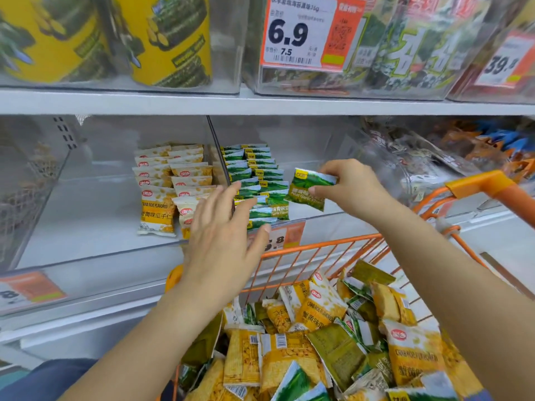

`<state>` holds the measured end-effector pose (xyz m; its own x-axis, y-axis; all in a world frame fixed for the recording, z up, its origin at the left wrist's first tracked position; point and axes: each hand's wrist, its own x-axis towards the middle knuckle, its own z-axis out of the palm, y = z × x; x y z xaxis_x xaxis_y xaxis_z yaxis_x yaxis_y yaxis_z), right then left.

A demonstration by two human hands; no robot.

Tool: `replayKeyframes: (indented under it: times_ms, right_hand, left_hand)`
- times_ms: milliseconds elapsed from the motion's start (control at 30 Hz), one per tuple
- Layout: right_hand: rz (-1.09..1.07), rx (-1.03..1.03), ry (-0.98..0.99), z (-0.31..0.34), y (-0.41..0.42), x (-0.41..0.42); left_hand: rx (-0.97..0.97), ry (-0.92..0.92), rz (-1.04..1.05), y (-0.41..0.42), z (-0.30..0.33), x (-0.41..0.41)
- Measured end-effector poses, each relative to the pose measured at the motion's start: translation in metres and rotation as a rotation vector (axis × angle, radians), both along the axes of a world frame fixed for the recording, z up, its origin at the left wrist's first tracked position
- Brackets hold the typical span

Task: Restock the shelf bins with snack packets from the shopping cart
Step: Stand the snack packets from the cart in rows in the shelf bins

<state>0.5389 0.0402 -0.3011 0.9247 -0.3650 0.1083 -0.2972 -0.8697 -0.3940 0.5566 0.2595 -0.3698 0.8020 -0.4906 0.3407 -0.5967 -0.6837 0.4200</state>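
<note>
While the view runs from the cart outward to the shelves, the following is noted.

Cart: an orange wire shopping cart (318,250) is seen nearest, heaped with loose packets (318,342); yellow ones are printed "CRAB ROE FLAVORED", green ones lie among them at all angles.

Left hand: the left hand (223,235) is held open over the cart's far rim, fingers spread and nearly straight, nothing gripped; its fingertips are reaching the front of the green rows.

Right hand: the right hand (350,183) is curled, and a green packet (308,189) is pinched by its top edge between thumb and fingers.

Held packet: it is hung tilted, long axis running down to the right, printed face toward the camera; "Garlic" can be partly read. It is held just right of the green rows, above the bin's front edge.

Green rows: green packets (260,180) are stood upright in two files running front to back; "Garlic Flavor" is read on the front one. Open room is left to their right inside the clear bin.

Yellow rows: yellow packets (162,192) marked "CRAB ROE FLAVORED" are filed left of a divider (220,163); bare floor is seen further left.

Price tags: a tag (285,235) ending ".8" is fixed on the bin front.

Upper shelf: a tag (301,33) reading "6.9" and "7.5" is hung above, beside yellow tubs (170,39).
</note>
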Motion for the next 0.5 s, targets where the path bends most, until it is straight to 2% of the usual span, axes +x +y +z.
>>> replayKeyframes:
  times_ms: [133, 200, 300, 500]
  right_hand:
    - [0.076, -0.173, 0.189, -0.029, -0.005, 0.042]
    - [0.103, -0.172, 0.245, -0.04, -0.001, 0.056]
    - [0.13, -0.142, 0.282, -0.052, 0.005, 0.067]
    - [0.2, -0.243, 0.296, -0.063, 0.002, 0.075]
  left_hand:
    - [0.06, -0.017, -0.017, -0.001, -0.003, -0.005]
    - [0.074, -0.006, -0.019, -0.001, -0.003, -0.004]
    - [0.093, -0.035, -0.02, -0.002, -0.005, -0.004]
    - [0.097, -0.06, -0.013, -0.004, -0.007, -0.003]
